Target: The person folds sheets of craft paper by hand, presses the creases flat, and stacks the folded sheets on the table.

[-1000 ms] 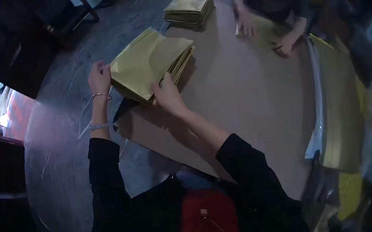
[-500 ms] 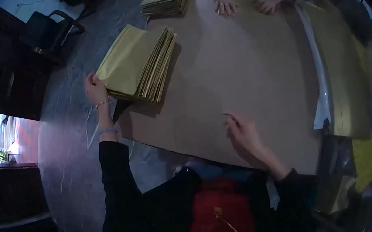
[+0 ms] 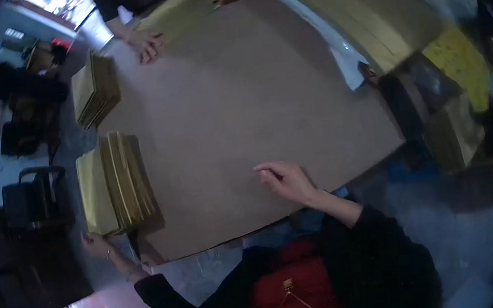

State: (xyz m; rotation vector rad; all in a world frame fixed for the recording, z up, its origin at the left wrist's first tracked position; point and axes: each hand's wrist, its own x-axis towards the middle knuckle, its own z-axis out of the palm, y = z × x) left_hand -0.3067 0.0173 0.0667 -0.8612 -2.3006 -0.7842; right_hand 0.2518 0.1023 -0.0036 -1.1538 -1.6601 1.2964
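Note:
My left hand [image 3: 98, 244] is at the near corner of a thick stack of yellow-brown paper [image 3: 97, 192], which lies at the left edge of the table. Its fingers curl against that corner and are partly hidden. The stack looks like flat envelopes or folded bags, though I cannot tell which. Over the near part of the brown tabletop [image 3: 224, 126], my right hand [image 3: 286, 181] is loosely bent, its index finger pointing left and nothing held. A second stack of the same paper [image 3: 95, 90] lies farther back on the left edge.
Across the table, another person's hands [image 3: 146, 45] rest on a yellow-brown sheet [image 3: 182, 19]. A pale plastic strip [image 3: 343, 63] and long brown paper sheets [image 3: 358, 8] lie on the right, near a yellow sheet [image 3: 459, 63]. A dark chair [image 3: 37, 197] stands at left.
My view has swung to the right, so the table appears turned. My left hand is still at the near stack's corner. My right hand remains over the table with nothing in it.

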